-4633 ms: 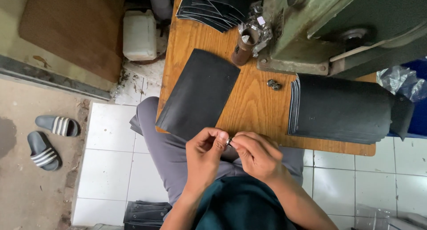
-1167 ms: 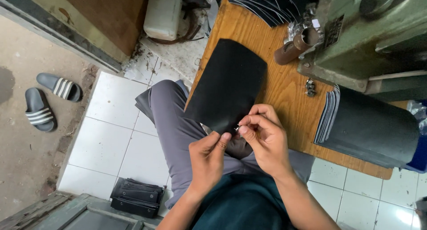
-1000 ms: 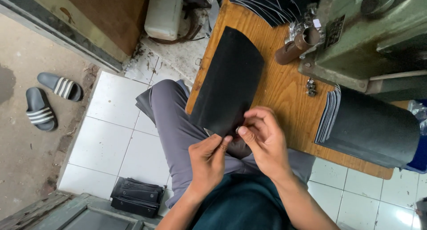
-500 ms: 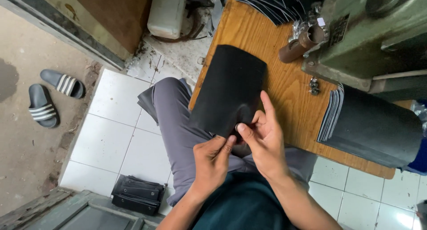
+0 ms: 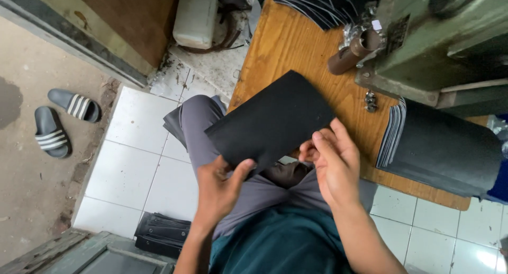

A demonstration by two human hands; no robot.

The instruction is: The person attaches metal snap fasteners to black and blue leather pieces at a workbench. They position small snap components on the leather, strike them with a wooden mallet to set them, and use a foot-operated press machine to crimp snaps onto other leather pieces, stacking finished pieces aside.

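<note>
A flat black sheet is lifted off the wooden table and held tilted over my lap. My left hand pinches its near lower edge, thumb on top. At the sheet's right lower corner, my right hand grips it with the fingers spread along the edge. A thick stack of similar black sheets lies on the table to the right of my right hand.
A green machine with a brown tube stands at the table's far side, with more black pieces fanned behind it. A white jerrycan, striped sandals and a black bundle lie on the floor.
The black sheet has been picked up from the table and turned. Both hands, earlier working close together at its near edge, now hold it apart at two points.
</note>
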